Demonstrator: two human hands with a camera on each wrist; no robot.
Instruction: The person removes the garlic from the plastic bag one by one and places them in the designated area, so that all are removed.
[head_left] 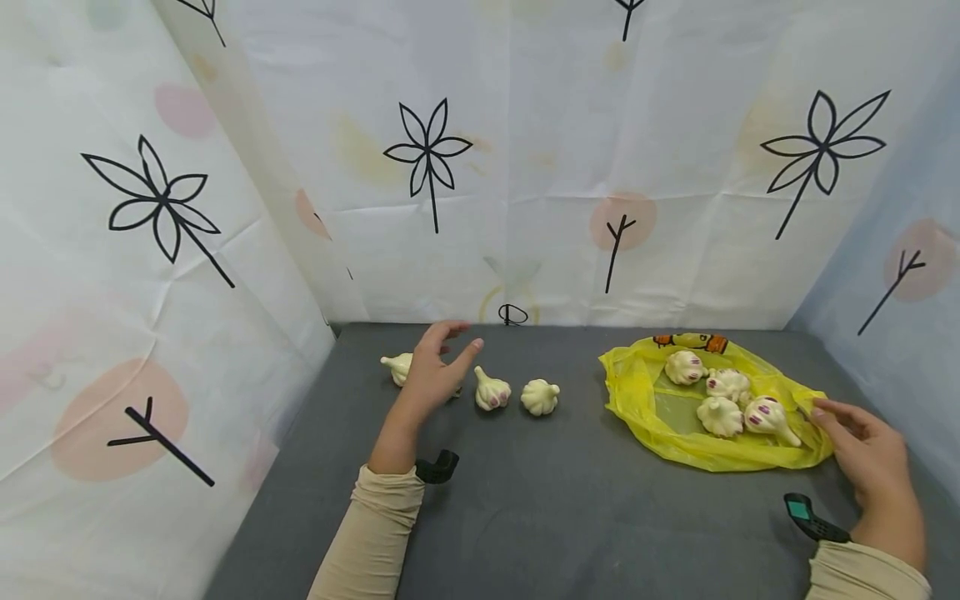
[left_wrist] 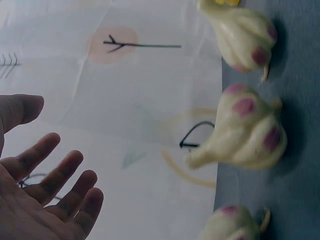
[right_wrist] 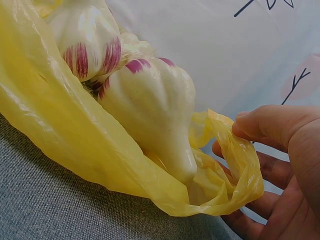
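My left hand [head_left: 431, 375] hovers over the left part of the grey table with fingers spread and nothing between them. A pale garlic bulb [head_left: 400, 367] lies partly behind that hand. To its right are a purple-streaked garlic bulb [head_left: 492, 390] and another garlic bulb [head_left: 540, 397]. In the left wrist view, garlic bulbs [left_wrist: 245, 127] stand in a row beside the open left hand [left_wrist: 47, 195]. At the right, a yellow plastic bag [head_left: 645, 429] lies spread with several garlic bulbs [head_left: 767, 414] in it. My right hand [head_left: 873, 454] pinches the bag's right rim between thumb and fingers.
The grey table [head_left: 540, 517] runs back to a patterned white cloth [head_left: 525, 167] hung upright behind it. Similar cloth hangs at the left and right sides. Each wrist carries a dark strap device [head_left: 813, 517].
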